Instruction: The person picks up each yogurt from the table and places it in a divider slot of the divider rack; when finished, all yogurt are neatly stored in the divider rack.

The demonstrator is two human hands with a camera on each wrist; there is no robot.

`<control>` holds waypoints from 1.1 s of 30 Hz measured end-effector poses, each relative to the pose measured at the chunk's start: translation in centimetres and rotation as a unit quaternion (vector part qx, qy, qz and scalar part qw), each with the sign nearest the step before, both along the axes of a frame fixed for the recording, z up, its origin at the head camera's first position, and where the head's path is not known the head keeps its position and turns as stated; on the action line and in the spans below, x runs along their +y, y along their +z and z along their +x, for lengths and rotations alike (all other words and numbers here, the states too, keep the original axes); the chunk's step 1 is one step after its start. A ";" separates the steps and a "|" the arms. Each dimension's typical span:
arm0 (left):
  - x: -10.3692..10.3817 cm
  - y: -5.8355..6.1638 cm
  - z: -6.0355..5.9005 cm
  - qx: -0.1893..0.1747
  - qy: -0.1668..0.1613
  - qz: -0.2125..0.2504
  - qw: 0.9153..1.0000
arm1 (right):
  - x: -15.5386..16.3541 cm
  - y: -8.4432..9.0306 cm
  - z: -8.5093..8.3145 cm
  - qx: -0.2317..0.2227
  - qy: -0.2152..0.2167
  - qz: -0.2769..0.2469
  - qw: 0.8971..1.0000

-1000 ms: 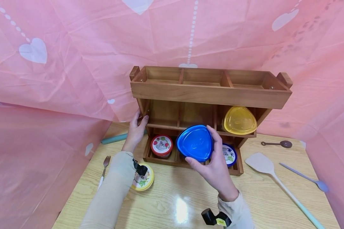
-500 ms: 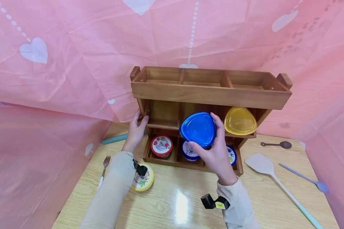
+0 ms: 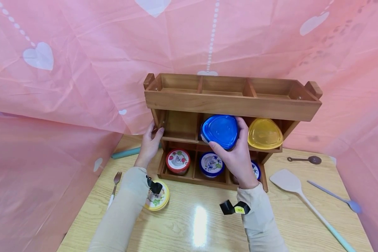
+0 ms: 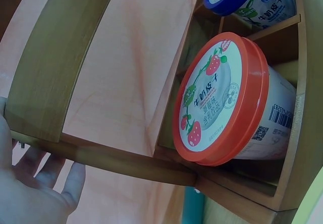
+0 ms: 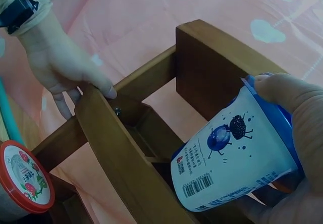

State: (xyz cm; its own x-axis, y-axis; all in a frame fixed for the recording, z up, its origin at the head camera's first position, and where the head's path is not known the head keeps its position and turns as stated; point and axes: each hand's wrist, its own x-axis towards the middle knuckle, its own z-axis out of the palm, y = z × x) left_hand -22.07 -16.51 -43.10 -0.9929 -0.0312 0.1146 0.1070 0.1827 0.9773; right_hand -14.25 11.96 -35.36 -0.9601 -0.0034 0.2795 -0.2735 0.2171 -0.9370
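The person's right hand (image 3: 236, 154) grasps a blue-lidded yogurt cup (image 3: 219, 131), fingers and thumb curled round its lid and rim, and holds it tilted on its side at the mouth of the middle compartment of the wooden rack's (image 3: 230, 103) middle shelf; the right wrist view shows the cup's white wall with a blueberry print and a barcode; just to its right, in the right compartment of the same shelf, lies a yellow-lidded cup (image 3: 264, 133); the left hand (image 3: 149, 143) grips the rack's left upright, thumb on the front, fingers wrapped behind it; in the bottom shelf stand a red-lidded strawberry cup (image 3: 177, 160) on the left and a blue-lidded blueberry cup (image 3: 211, 163) in the middle, with a third partly hidden behind the right wrist; on the table (image 3: 189, 224) lie a yellow-rimmed cup (image 3: 159, 201) near the left sleeve, a fork (image 3: 114, 185), a wooden spatula (image 3: 289, 182), a brown spoon (image 3: 305, 159) and a lilac spoon (image 3: 337, 197).
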 end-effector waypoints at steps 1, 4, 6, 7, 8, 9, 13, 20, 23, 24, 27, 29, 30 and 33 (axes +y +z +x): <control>0.1 0.4 0.2 -0.001 -0.003 0.003 1.000 | 0.0 0.0 -0.2 0.001 -0.001 -0.003 1.000; 0.3 1.5 0.8 -0.004 -0.008 0.008 1.000 | 0.0 -0.2 -0.8 0.006 -0.005 -0.008 1.000; 0.4 2.3 1.2 -0.007 -0.009 0.006 1.000 | 0.0 -0.3 -1.1 0.005 -0.009 -0.008 1.000; 0.5 2.6 1.4 -0.007 -0.009 0.004 1.000 | 0.1 -0.4 -1.3 0.004 -0.011 -0.008 1.000; 0.5 2.7 1.5 -0.008 -0.009 0.002 1.000 | 0.1 -0.5 -1.4 0.003 -0.014 -0.007 1.000; 0.5 2.8 1.6 -0.009 -0.009 0.001 1.000 | 0.1 -0.5 -1.5 0.001 -0.016 -0.006 1.000; 0.6 2.9 1.7 -0.011 -0.007 -0.002 1.000 | 0.2 -0.8 -2.0 0.000 -0.022 0.001 1.000; 0.5 2.9 1.6 -0.011 -0.009 -0.005 1.000 | -0.2 -0.3 -2.4 -0.012 -0.027 0.020 0.999; 0.6 3.0 1.7 -0.013 -0.011 -0.009 1.000 | 0.1 -1.7 -3.4 -0.003 -0.033 0.032 0.999; 0.6 3.0 1.7 -0.014 -0.011 -0.010 1.000 | 0.1 -1.9 -3.5 -0.001 -0.034 0.036 0.999; 0.5 3.0 1.6 -0.014 -0.013 -0.010 1.000 | 0.0 -2.2 -3.8 0.004 -0.035 0.043 0.998; 0.5 2.9 1.6 -0.013 -0.012 -0.008 1.000 | 0.0 -2.3 -3.9 0.007 -0.038 0.049 0.998; 0.5 2.9 1.6 -0.012 -0.012 -0.007 1.000 | -0.1 -2.3 -3.9 0.007 -0.038 0.052 0.998; 0.5 2.9 1.6 -0.011 -0.010 -0.004 1.000 | -0.1 -2.4 -4.0 0.008 -0.041 0.063 0.997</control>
State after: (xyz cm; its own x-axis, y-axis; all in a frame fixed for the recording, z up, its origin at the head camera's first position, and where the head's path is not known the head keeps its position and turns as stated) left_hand -20.47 -16.02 -40.23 -0.9957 -0.0104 0.0924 0.0888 0.1877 0.9782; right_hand -18.24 11.81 -37.75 -0.9544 0.0382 0.2961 -0.2641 0.3547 -0.8969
